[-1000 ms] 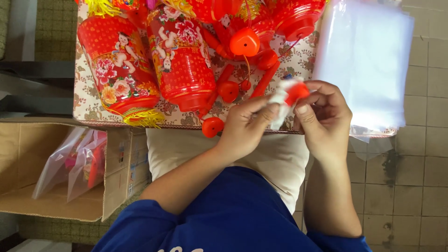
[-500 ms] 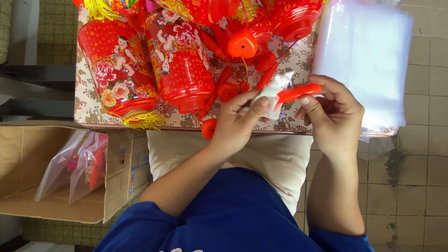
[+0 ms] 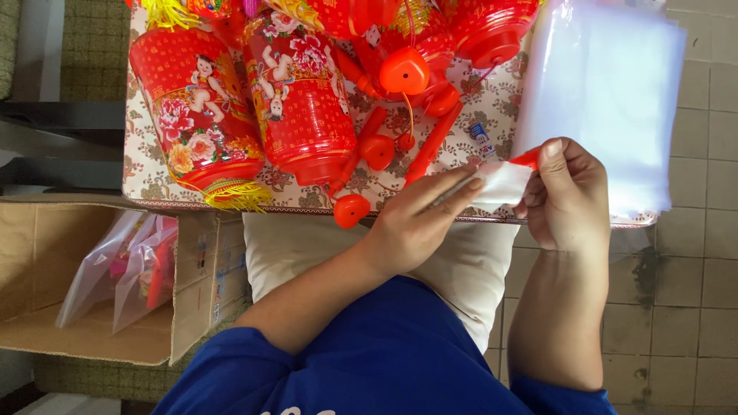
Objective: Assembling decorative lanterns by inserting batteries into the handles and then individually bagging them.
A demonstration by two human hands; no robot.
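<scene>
While the patterned surface (image 3: 154, 173) carries two tall red lanterns (image 3: 296, 100) and loose orange plastic parts (image 3: 378, 151), a stack of clear plastic bags (image 3: 607, 100) lies at its right end, and a cardboard box (image 3: 92, 307) with bagged items stands just beside its near left corner. Both hands meet at the near edge. The left hand (image 3: 419, 223) stretches its fingers flat along a small white slip (image 3: 501, 181), and the right hand (image 3: 569, 196) pinches that slip's far end together with a red stick piece (image 3: 528, 159). Held so lightly over the edge, the slip could likely slide off the stick or tear if the pinch tightens.
</scene>
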